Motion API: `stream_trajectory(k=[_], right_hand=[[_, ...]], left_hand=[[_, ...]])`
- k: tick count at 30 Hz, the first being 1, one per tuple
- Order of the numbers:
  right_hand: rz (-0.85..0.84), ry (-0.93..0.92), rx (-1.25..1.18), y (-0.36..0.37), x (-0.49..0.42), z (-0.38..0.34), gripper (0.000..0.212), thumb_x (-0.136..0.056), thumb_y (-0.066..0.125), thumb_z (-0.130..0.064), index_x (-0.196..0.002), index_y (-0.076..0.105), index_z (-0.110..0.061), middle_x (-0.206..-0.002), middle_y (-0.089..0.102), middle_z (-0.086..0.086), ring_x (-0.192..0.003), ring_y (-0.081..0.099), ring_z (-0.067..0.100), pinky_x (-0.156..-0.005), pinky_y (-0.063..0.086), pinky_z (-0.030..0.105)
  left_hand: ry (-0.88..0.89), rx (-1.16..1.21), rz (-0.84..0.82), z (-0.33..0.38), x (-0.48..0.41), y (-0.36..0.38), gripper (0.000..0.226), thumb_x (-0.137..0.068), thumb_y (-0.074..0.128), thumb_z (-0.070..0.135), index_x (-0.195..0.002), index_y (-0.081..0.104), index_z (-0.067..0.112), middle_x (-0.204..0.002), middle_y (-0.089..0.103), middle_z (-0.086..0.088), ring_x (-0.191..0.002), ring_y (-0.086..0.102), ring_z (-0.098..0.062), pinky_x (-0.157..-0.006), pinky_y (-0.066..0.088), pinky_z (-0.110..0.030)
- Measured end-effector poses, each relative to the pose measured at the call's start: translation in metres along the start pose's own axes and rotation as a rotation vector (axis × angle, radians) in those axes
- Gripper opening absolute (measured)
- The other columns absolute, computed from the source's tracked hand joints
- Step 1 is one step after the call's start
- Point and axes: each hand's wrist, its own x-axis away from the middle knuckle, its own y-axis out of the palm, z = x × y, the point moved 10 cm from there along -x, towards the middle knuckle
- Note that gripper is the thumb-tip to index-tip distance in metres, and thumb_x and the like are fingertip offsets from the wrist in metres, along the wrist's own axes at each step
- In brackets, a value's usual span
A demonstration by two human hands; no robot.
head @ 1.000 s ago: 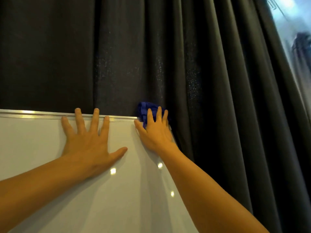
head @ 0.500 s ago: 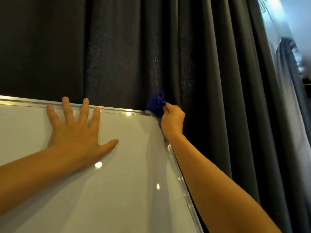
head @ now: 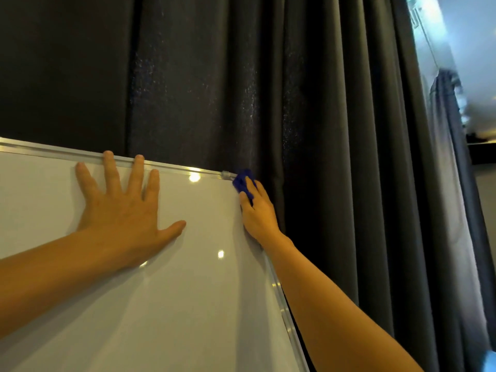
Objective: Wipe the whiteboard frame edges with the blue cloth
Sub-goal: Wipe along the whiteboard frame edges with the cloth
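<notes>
A white whiteboard (head: 166, 304) with a thin silver frame (head: 53, 152) fills the lower left of the head view. My left hand (head: 123, 210) lies flat on the board with fingers spread, fingertips touching the top frame. My right hand (head: 257, 213) grips the blue cloth (head: 243, 181) and presses it on the frame's upper right corner, at the top of the right edge. Most of the cloth is hidden under my fingers.
Dark grey pleated curtains (head: 322, 116) hang right behind the board and to its right. A bright window strip (head: 461, 36) shows at the far right. The board's right frame edge (head: 284, 307) runs down toward the bottom of the view.
My right hand with the cloth has come off the top corner and shifted slightly down onto the right edge. My left hand stays flat on the board.
</notes>
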Motion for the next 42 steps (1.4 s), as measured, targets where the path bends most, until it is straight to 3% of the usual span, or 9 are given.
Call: stream_trajectory(k=[3,6,9,14,17,24,31,38,42], right_hand=[[-0.041,-0.012,0.110,0.007,0.052,0.018,0.068,-0.096,0.037,-0.058,-0.155,0.011,-0.037,-0.165,0.004,-0.010,-0.150,0.010,0.015,-0.117,0.012,0.030],[-0.062,0.004,0.341,0.007,0.108,0.037,0.083,-0.084,0.017,-0.081,-0.154,-0.004,-0.039,-0.163,-0.014,-0.016,-0.150,-0.013,0.012,-0.119,0.000,0.036],[-0.024,0.052,0.450,-0.004,0.159,0.053,0.084,-0.084,0.010,-0.082,-0.153,-0.009,-0.038,-0.161,-0.019,-0.017,-0.146,-0.020,0.009,-0.116,-0.008,0.032],[-0.032,0.234,0.342,-0.019,0.261,0.090,0.074,-0.085,0.012,-0.080,-0.147,-0.013,-0.048,-0.149,-0.026,-0.036,-0.147,-0.019,0.004,-0.121,-0.002,0.034],[-0.033,0.346,0.317,-0.024,0.325,0.104,0.069,-0.085,0.013,-0.080,-0.143,-0.012,-0.053,-0.146,-0.026,-0.041,-0.146,-0.020,0.000,-0.123,-0.001,0.038],[-0.073,0.419,0.410,-0.030,0.391,0.095,0.069,-0.092,0.023,-0.073,-0.150,-0.004,-0.047,-0.152,-0.023,-0.030,-0.138,-0.038,-0.001,-0.111,-0.016,0.031],[0.013,0.595,0.476,-0.048,0.474,0.123,0.076,-0.083,0.010,-0.086,-0.148,-0.008,-0.052,-0.157,-0.017,-0.029,-0.143,-0.030,0.001,-0.117,-0.007,0.036],[0.167,1.082,0.294,-0.082,0.584,0.185,0.093,-0.074,0.019,-0.084,-0.154,0.004,-0.040,-0.166,-0.003,-0.007,-0.151,-0.015,0.023,-0.121,-0.002,0.053],[0.201,0.981,0.181,-0.062,0.540,0.178,0.104,-0.064,0.009,-0.098,-0.153,0.000,-0.043,-0.165,-0.006,-0.014,-0.148,-0.022,0.021,-0.117,-0.011,0.055]], left_hand=[[0.059,-0.012,-0.005,0.016,0.003,0.006,0.112,-0.061,-0.010,0.088,-0.150,-0.023,0.022,-0.159,-0.028,-0.014,-0.142,-0.022,-0.051,-0.110,-0.004,-0.075],[0.107,-0.028,0.006,0.033,0.003,0.008,0.114,-0.062,-0.007,0.090,-0.152,-0.016,0.020,-0.162,-0.020,-0.011,-0.143,-0.019,-0.051,-0.105,-0.006,-0.077],[0.164,-0.011,0.021,0.048,0.004,0.004,0.117,-0.060,-0.008,0.091,-0.153,-0.010,0.020,-0.164,-0.011,-0.010,-0.144,-0.015,-0.051,-0.105,-0.005,-0.078],[0.464,0.002,-0.020,0.112,0.048,0.025,0.111,-0.060,-0.014,0.091,-0.153,-0.009,0.030,-0.164,-0.014,-0.008,-0.143,-0.021,-0.049,-0.102,-0.015,-0.076],[0.634,-0.016,-0.011,0.163,0.092,0.040,0.108,-0.061,-0.015,0.089,-0.152,-0.010,0.032,-0.164,-0.014,-0.008,-0.143,-0.020,-0.049,-0.103,-0.011,-0.077],[0.821,-0.063,-0.003,0.229,0.151,0.043,0.107,-0.061,-0.012,0.091,-0.152,-0.009,0.035,-0.164,-0.010,-0.011,-0.141,-0.015,-0.056,-0.102,-0.008,-0.079],[0.877,-0.070,-0.020,0.253,0.197,0.043,0.116,-0.059,-0.008,0.093,-0.153,-0.011,0.027,-0.162,-0.014,-0.019,-0.139,-0.018,-0.059,-0.105,-0.008,-0.078],[0.913,-0.043,-0.027,0.268,0.248,0.047,0.118,-0.060,-0.002,0.095,-0.154,-0.009,0.024,-0.159,-0.015,-0.026,-0.139,-0.017,-0.059,-0.105,-0.009,-0.078],[0.883,-0.036,-0.026,0.272,0.268,0.049,0.118,-0.060,0.001,0.095,-0.154,-0.010,0.023,-0.159,-0.016,-0.027,-0.140,-0.015,-0.059,-0.107,-0.007,-0.076]])
